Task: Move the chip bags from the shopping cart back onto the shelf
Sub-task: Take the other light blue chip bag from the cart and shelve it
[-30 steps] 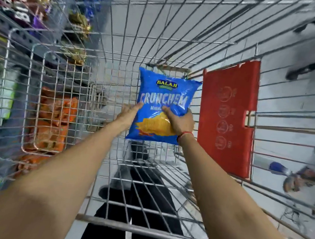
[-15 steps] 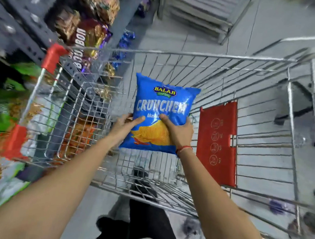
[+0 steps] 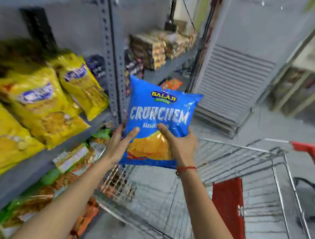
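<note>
**Blue chip bag held in both hands between cart and shelf**

Labelling: the blue chip bag [image 3: 158,119] reads "BALAJI" in a yellow-green badge at the top and "CRUNCHEM" in large white letters below; a smaller line begins "Masala", the rest covered by a finger. Ridged orange chips are pictured on the lower front. The yellow bags [image 3: 36,109] on the shelf carry blue oval logos too blurred to read.

Hands: the left hand [image 3: 119,146] grips the bag's lower left edge, thumb on the front. The right hand [image 3: 177,145] grips the lower right, its fingers [image 3: 164,133] spread over the front, closed on the bag. A red thread [image 3: 186,168] circles the right wrist. Both forearms extend forward and upward. The bag is upright in the air, just beside the grey upright of the shelf [image 3: 112,59], above the near-left corner of the shopping cart [image 3: 243,188].

Containers: the wire cart basket shows a red panel [image 3: 228,212] inside and a red handle piece [image 3: 313,156] on its rim; no bags can be made out in it. The shelf's middle tier holds the yellow bags; the tier below holds green and orange packets [image 3: 63,177], blurred.
</note>
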